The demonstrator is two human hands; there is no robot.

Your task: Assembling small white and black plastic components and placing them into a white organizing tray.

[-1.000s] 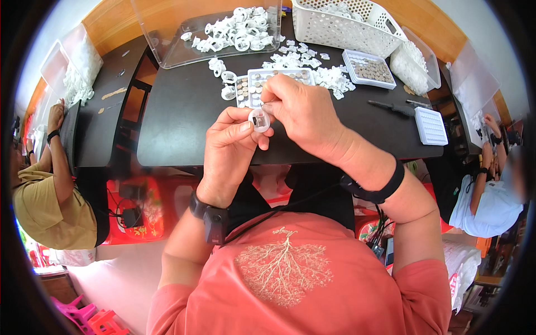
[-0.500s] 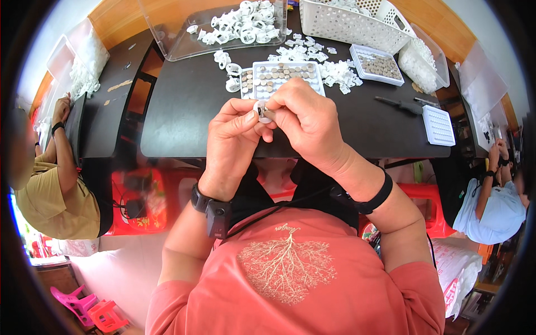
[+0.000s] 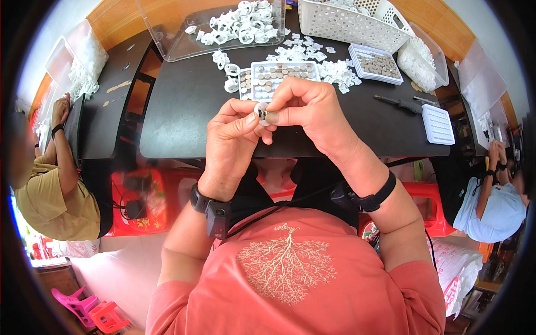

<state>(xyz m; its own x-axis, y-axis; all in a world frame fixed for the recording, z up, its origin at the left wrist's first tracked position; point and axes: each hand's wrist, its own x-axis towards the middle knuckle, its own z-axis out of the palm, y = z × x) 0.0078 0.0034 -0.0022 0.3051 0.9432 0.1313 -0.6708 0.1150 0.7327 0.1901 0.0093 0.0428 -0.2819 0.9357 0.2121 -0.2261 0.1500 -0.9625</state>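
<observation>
My left hand [image 3: 231, 131] pinches a small white plastic housing [image 3: 259, 108] between thumb and fingertips; a dark opening shows in its side. Against that opening my right hand [image 3: 312, 111] holds a small round tan-grey disc [image 3: 272, 118] with thumb and forefinger, its other fingers curled. Whether the disc is inside the housing at all, I cannot tell. Just beyond my hands lies a white tray [image 3: 254, 82] with rows of similar round discs, partly hidden by my fingers. Several white ring-shaped housings [image 3: 231, 69] lie beside its left end.
Loose small white clips [image 3: 338, 75] are heaped behind the tray. A clear bin [image 3: 184, 53] of white housings stands at the back, with a white perforated basket [image 3: 357, 28] to its right. Farther right are another disc tray [image 3: 377, 64], a dark-handled tool [image 3: 399, 103] and a white slotted tray [image 3: 438, 124]. People sit on both sides.
My right hand has rolled outward and its thumb has straightened, so more of the disc shows at the housing. My left hand has stayed almost in place.
</observation>
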